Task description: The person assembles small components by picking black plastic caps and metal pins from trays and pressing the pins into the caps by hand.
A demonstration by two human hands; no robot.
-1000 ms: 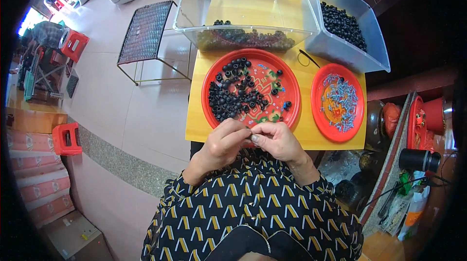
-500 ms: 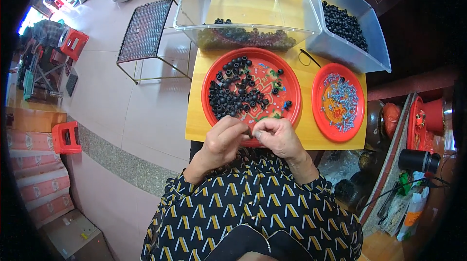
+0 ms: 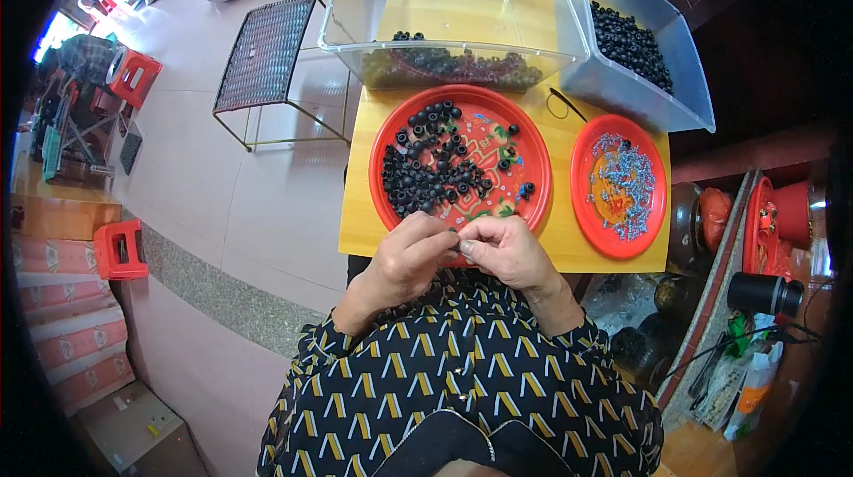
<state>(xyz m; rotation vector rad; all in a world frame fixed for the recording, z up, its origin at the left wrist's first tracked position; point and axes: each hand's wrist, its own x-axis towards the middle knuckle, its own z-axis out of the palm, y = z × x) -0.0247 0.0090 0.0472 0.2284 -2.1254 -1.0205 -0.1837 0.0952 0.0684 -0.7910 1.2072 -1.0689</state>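
Note:
My left hand [image 3: 404, 257] and my right hand [image 3: 514, 253] meet over the near rim of a large round red tray [image 3: 538, 177]. The fingers of both are closed in a pinch, tip to tip. Between the fingertips shows a small black round part [image 3: 456, 244], mostly covered by them. Many loose black hollow parts [image 3: 422, 166] lie in the tray, crowded toward its left, with a few at the right. Beside it on the right, a smaller red plate [image 3: 579, 202] bears many tiny bluish-silver pieces [image 3: 633, 184].
Behind the tray stands a clear plastic bin [image 3: 462, 55] with black parts at its bottom. A second bin [image 3: 613, 91] of black parts is at the right. Black-handled scissors or a wire loop [image 3: 564, 106] lies on the yellow table [image 3: 355, 228]. A woven stool [image 3: 267, 55] stands left.
The fingertips have drawn closer together, and the small black part between them now shows more clearly. The right fingers have shifted slightly left. The tray and plate look the same.

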